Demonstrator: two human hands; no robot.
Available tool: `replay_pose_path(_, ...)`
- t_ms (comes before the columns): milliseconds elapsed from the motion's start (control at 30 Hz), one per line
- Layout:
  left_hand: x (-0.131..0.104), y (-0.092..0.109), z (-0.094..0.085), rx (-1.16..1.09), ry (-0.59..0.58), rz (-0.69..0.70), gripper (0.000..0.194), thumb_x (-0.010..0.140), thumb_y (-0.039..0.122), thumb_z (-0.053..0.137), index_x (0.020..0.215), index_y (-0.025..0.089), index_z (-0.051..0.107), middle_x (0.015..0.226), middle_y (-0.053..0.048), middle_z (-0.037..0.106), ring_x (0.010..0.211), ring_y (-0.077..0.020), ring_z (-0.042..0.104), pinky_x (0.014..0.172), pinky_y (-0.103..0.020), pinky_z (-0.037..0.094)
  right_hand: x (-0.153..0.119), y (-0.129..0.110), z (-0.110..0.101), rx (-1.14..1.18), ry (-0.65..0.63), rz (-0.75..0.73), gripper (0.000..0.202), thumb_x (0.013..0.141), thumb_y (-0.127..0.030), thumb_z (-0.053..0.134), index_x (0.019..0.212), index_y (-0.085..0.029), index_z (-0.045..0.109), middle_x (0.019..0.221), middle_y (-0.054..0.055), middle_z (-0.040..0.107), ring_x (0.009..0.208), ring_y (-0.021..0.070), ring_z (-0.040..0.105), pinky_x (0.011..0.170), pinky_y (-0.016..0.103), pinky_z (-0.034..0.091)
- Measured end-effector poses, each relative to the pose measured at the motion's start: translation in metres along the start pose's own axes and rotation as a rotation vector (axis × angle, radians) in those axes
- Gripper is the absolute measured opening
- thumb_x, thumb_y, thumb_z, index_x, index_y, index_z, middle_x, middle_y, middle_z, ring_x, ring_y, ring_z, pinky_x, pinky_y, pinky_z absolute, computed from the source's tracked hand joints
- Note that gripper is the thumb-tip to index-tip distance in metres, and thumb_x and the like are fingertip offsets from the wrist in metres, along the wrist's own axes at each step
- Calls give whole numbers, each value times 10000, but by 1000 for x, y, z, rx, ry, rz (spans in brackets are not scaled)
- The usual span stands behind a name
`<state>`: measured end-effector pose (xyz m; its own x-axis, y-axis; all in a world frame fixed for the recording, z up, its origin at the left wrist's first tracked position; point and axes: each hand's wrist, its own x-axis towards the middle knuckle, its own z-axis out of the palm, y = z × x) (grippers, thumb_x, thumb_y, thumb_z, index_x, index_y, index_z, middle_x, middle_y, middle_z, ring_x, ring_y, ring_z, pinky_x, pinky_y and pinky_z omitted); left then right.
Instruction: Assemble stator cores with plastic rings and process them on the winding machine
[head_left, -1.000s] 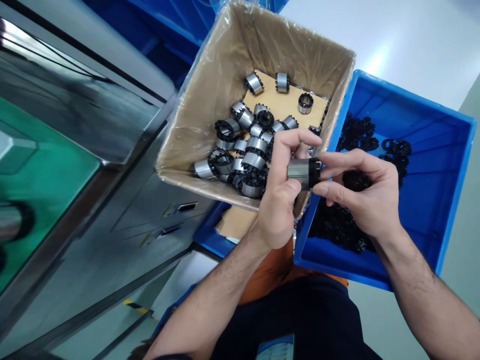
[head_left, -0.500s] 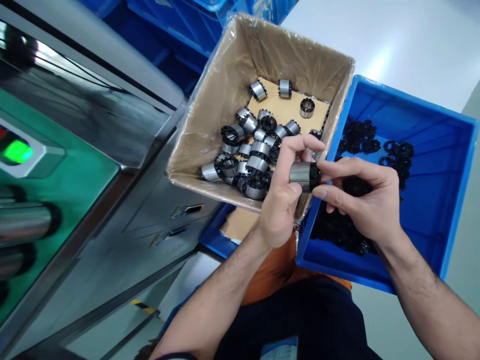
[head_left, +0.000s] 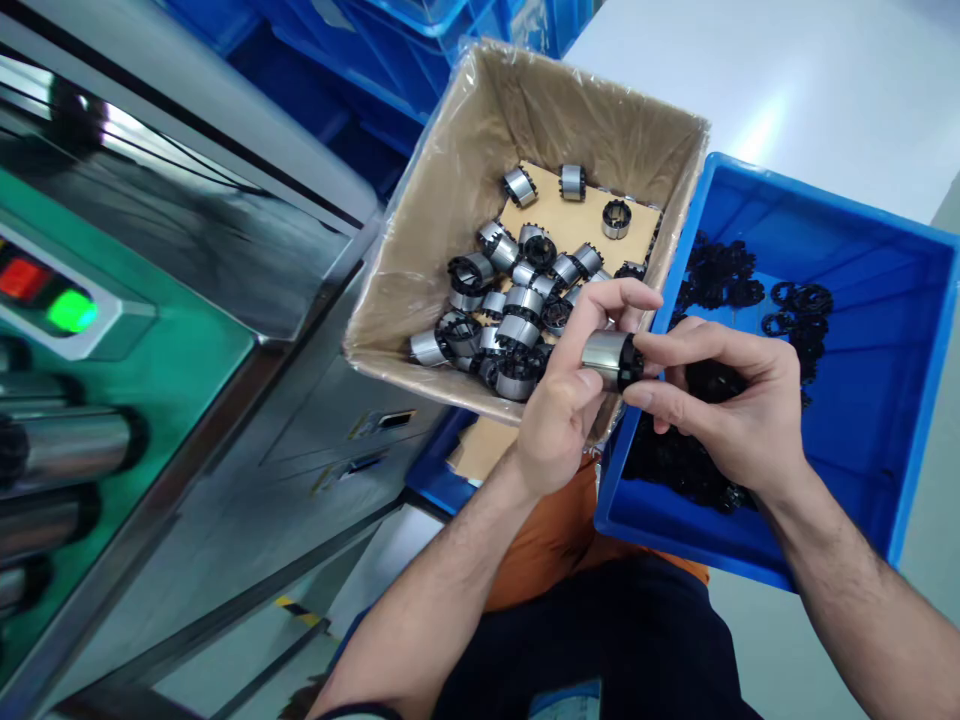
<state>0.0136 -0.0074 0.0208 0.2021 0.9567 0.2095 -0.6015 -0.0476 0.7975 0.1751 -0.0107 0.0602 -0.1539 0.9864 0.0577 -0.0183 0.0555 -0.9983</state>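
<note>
Over the near right corner of the box, my left hand (head_left: pixel 556 420) is closed around a silver metal cylinder (head_left: pixel 600 356), with the forefinger arched above it. A black toothed plastic ring (head_left: pixel 631 364) sits at the cylinder's right end. My right hand (head_left: pixel 750 405) pinches that ring between thumb and fingers. Dark plastic (head_left: pixel 712 376) shows below the right palm; whether the hand holds it or it lies in the bin, I cannot tell. Several silver cylinders with black toothed ends (head_left: pixel 523 302) lie in the plastic-lined cardboard box (head_left: pixel 574 105).
A blue bin (head_left: pixel 892 300) on the right holds loose black rings (head_left: pixel 720 270). At left stands a machine with a green panel (head_left: pixel 172 365), lit red and green, and metal rollers (head_left: pixel 75 448). Blue crates (head_left: pixel 360 60) are behind the box; a white tabletop (head_left: pixel 810 90) lies beyond the bin.
The view has shifted slightly, so the machine and box appear a little farther right. Both hands keep their hold on the cylinder and ring, which tilt slightly more.
</note>
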Motion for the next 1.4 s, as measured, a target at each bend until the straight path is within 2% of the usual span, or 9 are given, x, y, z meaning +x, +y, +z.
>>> replay_pose_path(200, 0, 7, 3, 73, 60, -78, 397, 1011, 551, 704, 1295, 274, 711, 1043, -56, 542, 824, -223, 575, 651, -346, 603, 0, -3, 0, 111, -29, 137, 256, 856, -378, 1109, 1040, -292, 953, 767, -43, 797, 460, 96, 568, 410, 262, 467)
replay_pose_path(367, 3, 7, 1, 113, 100, -76, 540, 937, 688, 764, 1238, 239, 748, 1024, -78, 581, 907, -259, 597, 730, -383, 626, 0, -4, -1, 19, -49, -70, 207, 876, -204, 1061, 1027, -309, 966, 888, -13, 839, 627, 116, 662, 591, 290, 576)
replay_pose_path(533, -2, 10, 1, 90, 62, -130, 475, 987, 630, 744, 1265, 245, 714, 1049, -54, 588, 846, -226, 619, 709, -368, 638, -3, -2, 0, -15, -36, -29, 181, 933, -264, 1032, 1096, -294, 959, 940, 4, 850, 654, 139, 677, 610, 315, 612)
replay_pose_path(733, -5, 11, 3, 152, 114, -120, 464, 969, 642, 703, 1220, 253, 743, 1091, -87, 659, 1077, -317, 662, 977, -481, 634, -4, -5, 0, -205, -78, -335, 278, 975, -90, 952, 1153, -303, 950, 979, 0, 873, 754, 148, 738, 686, 305, 648)
replay_pose_path(967, -3, 10, 4, 104, 203, -167, 425, 1035, 686, 725, 1009, 262, 702, 1018, -46, 656, 814, -184, 569, 663, -284, 537, -6, -3, -4, -498, 15, -466, 280, 1004, -254, 999, 1270, -323, 943, 1247, 63, 857, 814, 154, 699, 630, 334, 597)
replay_pose_path(1100, -5, 13, 6, 26, 199, -229, 350, 1031, 607, 768, 1230, 320, 729, 997, -13, 676, 787, -171, 619, 687, -294, 567, -2, 1, -12, -500, -112, -473, 336, 1037, -214, 953, 1351, -330, 923, 1366, 65, 874, 876, 168, 784, 764, 355, 704)
replay_pose_path(1267, -7, 11, 5, 112, 131, -291, 505, 1140, 731, 636, 1438, 335, 731, 983, -17, 775, 786, -208, 755, 679, -330, 619, 2, -1, -16, -404, -94, -423, 313, 1012, -228, 974, 1300, -343, 928, 1142, 36, 884, 936, 207, 819, 842, 376, 727)
replay_pose_path(1367, -1, 5, 3, 182, 170, -241, 707, 1024, 932, 722, 1196, 247, 762, 910, -28, 806, 602, -157, 725, 479, -248, 480, 8, -8, -23, -263, 105, -257, 76, 1065, -338, 924, 1013, -286, 905, 928, 24, 802, 688, 143, 643, 596, 307, 574)
replay_pose_path(1400, 1, 3, 2, 187, 204, -202, 793, 929, 1010, 761, 1048, 227, 719, 897, -33, 817, 559, -143, 716, 438, -227, 437, 10, -9, -26, -165, 171, -187, 207, 1095, -336, 871, 903, -261, 850, 853, 16, 744, 635, 126, 568, 524, 282, 486)
